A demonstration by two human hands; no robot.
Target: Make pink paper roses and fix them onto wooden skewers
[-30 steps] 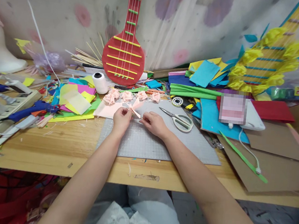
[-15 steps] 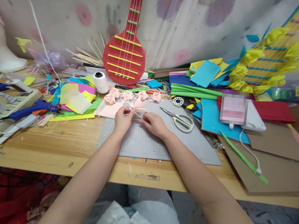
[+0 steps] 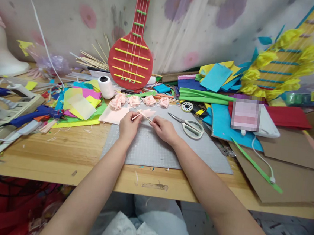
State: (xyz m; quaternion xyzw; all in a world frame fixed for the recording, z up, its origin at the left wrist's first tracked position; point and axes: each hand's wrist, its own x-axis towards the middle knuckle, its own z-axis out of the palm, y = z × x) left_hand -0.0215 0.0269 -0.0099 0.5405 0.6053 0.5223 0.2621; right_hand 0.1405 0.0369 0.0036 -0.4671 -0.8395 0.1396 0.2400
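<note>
My left hand [image 3: 128,125] and my right hand [image 3: 164,129] meet over the far part of a grey cutting mat [image 3: 167,148]. Together they pinch a thin pale pink paper strip [image 3: 143,115], the left hand at its left end, the right hand at its right end. The strip lies low and folded between my fingertips. Just beyond it rests a pink paper sheet [image 3: 114,115]. Several finished pink paper roses [image 3: 140,100] stand in a row behind the mat.
Scissors [image 3: 188,125] lie on the mat to the right. A white thread spool [image 3: 105,86], a blue glue gun [image 3: 35,114], coloured paper piles [image 3: 80,103], a red paper guitar [image 3: 132,53] and brown cardboard [image 3: 286,172] crowd the wooden table [image 3: 57,155].
The pink strip, fanned upward a second ago, has been folded down flatter between my fingers. My right hand has shifted slightly up and right; the left has barely moved.
</note>
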